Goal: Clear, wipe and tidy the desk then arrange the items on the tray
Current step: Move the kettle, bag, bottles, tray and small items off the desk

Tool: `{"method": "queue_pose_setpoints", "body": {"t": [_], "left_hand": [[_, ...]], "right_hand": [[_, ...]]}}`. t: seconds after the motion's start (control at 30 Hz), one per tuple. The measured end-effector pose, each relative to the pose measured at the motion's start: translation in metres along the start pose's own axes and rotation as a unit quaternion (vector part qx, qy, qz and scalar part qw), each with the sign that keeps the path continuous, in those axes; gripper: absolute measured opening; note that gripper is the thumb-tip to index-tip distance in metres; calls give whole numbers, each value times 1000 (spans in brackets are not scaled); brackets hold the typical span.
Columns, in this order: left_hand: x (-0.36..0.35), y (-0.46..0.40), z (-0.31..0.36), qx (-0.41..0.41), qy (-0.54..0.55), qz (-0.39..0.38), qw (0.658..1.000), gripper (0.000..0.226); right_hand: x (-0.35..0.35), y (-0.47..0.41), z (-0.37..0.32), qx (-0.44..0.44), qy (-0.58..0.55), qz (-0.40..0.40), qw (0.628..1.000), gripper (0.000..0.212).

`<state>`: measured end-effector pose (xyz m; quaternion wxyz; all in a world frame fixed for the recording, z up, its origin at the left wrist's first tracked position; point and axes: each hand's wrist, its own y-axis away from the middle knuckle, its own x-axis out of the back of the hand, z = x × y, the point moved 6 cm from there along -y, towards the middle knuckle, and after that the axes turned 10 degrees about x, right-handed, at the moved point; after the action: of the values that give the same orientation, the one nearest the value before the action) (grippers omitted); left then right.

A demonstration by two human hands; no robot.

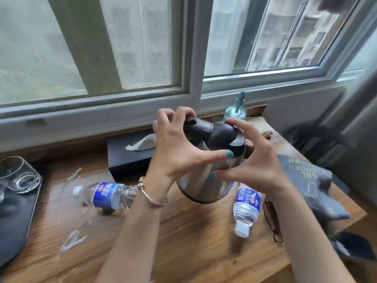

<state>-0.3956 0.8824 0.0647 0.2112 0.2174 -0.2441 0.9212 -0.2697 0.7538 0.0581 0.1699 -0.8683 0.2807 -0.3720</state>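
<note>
Jug: a steel jug (206, 180) with a black top stands tilted mid-desk (183, 231).
Left hand (175, 148): fingers curled over the black top.
Right hand (253, 160): spread open at the jug's 3 o'clock side; contact unclear.
Tray (18, 221): at 9 o'clock, carrying a glass (18, 174).
Bottles: one (108, 195) lies at 8 o'clock, another (245, 209) at 4 o'clock.

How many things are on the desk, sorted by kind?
Plastic water bottles: 2
Steel kettle: 1
Drinking glass: 1
Black tray: 1
Black tissue box: 1
Spray bottle: 1
Eyeglasses: 1
Dark printed bag: 1
Total: 9
</note>
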Motion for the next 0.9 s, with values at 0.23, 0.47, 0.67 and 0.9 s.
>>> {"method": "queue_pose_setpoints", "body": {"t": [0.23, 0.47, 0.67, 0.9], "left_hand": [[-34, -6, 104, -62, 51, -7, 997, 82], [-131, 16, 187, -143, 72, -145, 976, 89], [-259, 59, 254, -199, 74, -233, 949, 92], [-403, 114, 297, -137, 146, -221, 955, 94]], "right_hand": [[116, 1, -15, 36, 24, 63, 997, 105], [228, 64, 14, 22, 76, 117, 990, 103], [334, 141, 86, -18, 121, 139, 983, 104], [435, 210, 193, -96, 176, 94, 975, 108]]}}
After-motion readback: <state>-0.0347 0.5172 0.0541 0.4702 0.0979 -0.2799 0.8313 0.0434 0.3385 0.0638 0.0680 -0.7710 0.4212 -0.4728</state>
